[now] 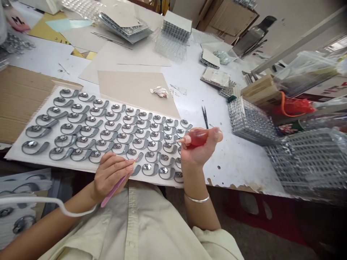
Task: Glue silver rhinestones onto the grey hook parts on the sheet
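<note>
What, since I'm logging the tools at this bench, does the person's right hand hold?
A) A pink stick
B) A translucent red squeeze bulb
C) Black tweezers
B: the right hand grips the translucent red squeeze bulb, while the pink stick sits in the left hand and the black tweezers lie on the table.

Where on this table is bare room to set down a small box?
Bare white tabletop shows right of the right hand, before the studded mesh rack. A smaller patch lies between the beige card and the tweezers. Crowded: the far right, with stacked racks and bags, and the white board of grey pieces under the left hand.
</note>
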Motion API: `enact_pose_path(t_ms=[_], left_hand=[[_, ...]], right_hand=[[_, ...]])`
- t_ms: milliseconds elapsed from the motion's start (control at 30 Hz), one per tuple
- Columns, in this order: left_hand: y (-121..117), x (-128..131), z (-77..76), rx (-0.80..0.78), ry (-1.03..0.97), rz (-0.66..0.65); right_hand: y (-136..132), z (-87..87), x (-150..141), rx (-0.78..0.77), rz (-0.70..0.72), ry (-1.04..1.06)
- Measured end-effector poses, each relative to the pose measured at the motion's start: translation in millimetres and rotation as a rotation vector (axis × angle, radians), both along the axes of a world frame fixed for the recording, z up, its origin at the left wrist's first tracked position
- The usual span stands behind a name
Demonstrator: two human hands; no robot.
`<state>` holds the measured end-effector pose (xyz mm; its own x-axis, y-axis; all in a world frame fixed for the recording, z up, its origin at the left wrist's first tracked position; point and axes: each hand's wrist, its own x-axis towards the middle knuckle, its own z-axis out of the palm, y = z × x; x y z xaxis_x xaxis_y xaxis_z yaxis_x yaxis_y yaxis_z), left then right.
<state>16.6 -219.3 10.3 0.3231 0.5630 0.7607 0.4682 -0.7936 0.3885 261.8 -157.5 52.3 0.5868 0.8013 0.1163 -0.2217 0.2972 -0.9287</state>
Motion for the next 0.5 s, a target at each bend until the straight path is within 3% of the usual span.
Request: enact_pose_path(t_ms=[167,333,500], left_hand=[[14.5,12.8,-3.8,-0.007,-0.021,0.074],[28.6,23.2,-4.0,-0.051,-0.007,0.121],[19.1,24.5,-0.2,-0.068,-0.07,0.048]], right_hand=[[14.2,6.2,3.0,-0.017,-0.004,0.103],[32.0,14.4,24.9,-0.115,0.106,0.126],[18.0,28.3,48.5,-0.085,0.201,0.092]])
